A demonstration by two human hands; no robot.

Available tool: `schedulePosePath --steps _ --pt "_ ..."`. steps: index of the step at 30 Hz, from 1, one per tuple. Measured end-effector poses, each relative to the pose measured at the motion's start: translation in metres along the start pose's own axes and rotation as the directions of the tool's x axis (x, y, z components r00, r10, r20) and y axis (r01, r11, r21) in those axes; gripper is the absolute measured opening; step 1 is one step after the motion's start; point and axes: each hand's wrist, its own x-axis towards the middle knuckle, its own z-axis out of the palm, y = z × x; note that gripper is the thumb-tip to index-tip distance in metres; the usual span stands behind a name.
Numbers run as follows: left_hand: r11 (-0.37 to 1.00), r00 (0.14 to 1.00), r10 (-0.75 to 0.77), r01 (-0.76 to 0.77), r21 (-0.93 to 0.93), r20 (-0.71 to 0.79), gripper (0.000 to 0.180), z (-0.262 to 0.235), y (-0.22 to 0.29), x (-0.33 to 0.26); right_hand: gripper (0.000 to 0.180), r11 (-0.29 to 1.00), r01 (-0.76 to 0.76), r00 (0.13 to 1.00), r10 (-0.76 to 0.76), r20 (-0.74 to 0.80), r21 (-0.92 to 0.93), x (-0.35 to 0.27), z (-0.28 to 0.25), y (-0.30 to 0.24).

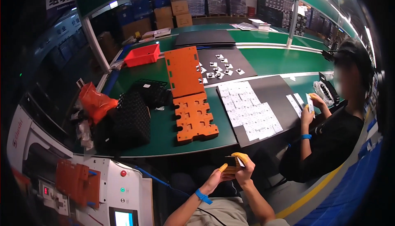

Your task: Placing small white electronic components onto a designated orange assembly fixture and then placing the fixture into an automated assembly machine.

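Observation:
My right hand [244, 169], with yellow covers on its fingers, pinches a small flat white piece [241, 162] in front of my body, below the bench edge. A thin dark edge shows beside it; its exact kind is too small to tell. My left hand [214, 180], also with yellow-covered fingers and a blue wrist strap [203, 197], is closed close against the right hand. Whatever its fingers grip is hidden. Ahead on the bench lie an orange fixture with cut-out pockets [193, 117] and a flat orange plate [183, 71] behind it.
White printed boards [249, 111] cover a dark mat at right. Several small white pieces with black round parts [220, 67] lie farther back. A red bin [142, 55] and black trays [129, 119] stand left. A machine [105, 185] is at lower left; a co-worker [329, 143] handles a white strip.

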Motion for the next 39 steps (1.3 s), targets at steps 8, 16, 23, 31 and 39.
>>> schedulePosePath --steps 8,16,23,31,39 --pt "0.998 0.989 0.058 -0.061 0.021 0.135 0.061 -0.018 0.010 -0.011 0.018 1.000 -0.019 0.997 0.017 -0.076 -0.024 -0.009 -0.006 -0.019" --pt "0.990 0.992 0.123 -0.121 -0.073 0.021 0.052 -0.009 0.008 -0.016 0.008 0.999 -0.049 0.998 0.049 -0.047 -0.001 -0.017 -0.001 -0.036" --pt "0.986 0.990 0.123 -0.115 -0.118 0.065 0.059 0.002 0.029 -0.019 0.021 0.987 0.151 0.988 -0.150 0.030 -0.048 -0.018 0.001 -0.037" --pt "0.761 0.978 0.206 -0.188 -0.620 -0.044 0.055 0.006 0.031 -0.002 0.043 0.907 0.398 0.905 -0.364 0.219 -0.136 -0.027 0.022 -0.036" --pt "0.716 0.915 0.192 -0.378 -0.587 -0.354 0.037 -0.011 0.058 0.011 0.047 0.926 0.336 0.899 -0.261 0.351 -0.172 0.008 0.018 -0.047"
